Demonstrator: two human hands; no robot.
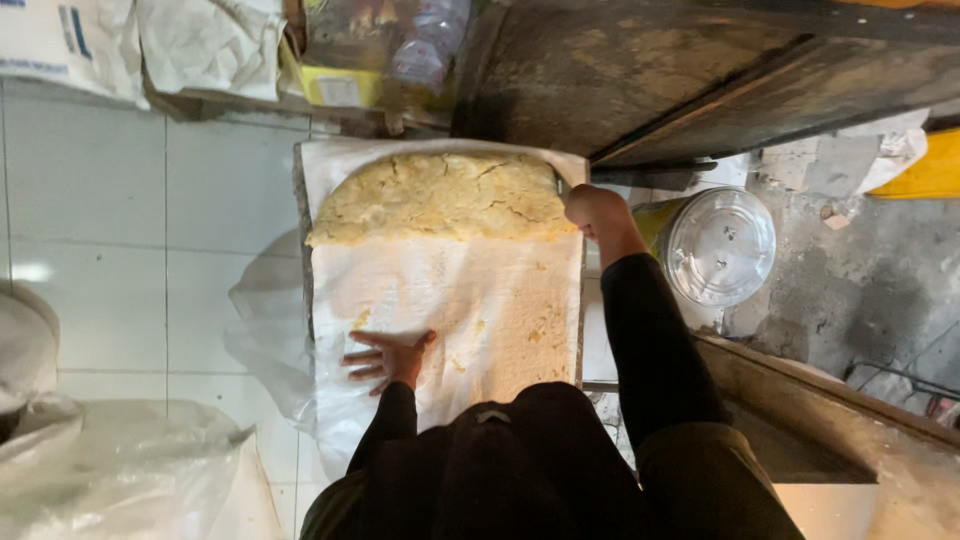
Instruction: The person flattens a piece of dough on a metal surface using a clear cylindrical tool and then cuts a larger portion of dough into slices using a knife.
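White tray (445, 300) holds yellow dough (443, 198); left hand (388, 358) flat (grip apart), right hand (594, 212) fisted

— Where's the dough slab (442, 197)?
— Upper centre, on the floured cloth (470, 300) covering the board.
— And the lidded plastic container (717, 245)?
— Right of the board; sacks (130, 40) upper left.

Dough slab (440, 197): yellow, matt, cracked and crumbly. White cloth (470, 300): soft, floury, rumpled. Floor tiles (120, 230): glossy white ceramic. Round lid (718, 246): clear, shiny plastic. Oven casing (640, 70): dark, rough, tarnished metal.
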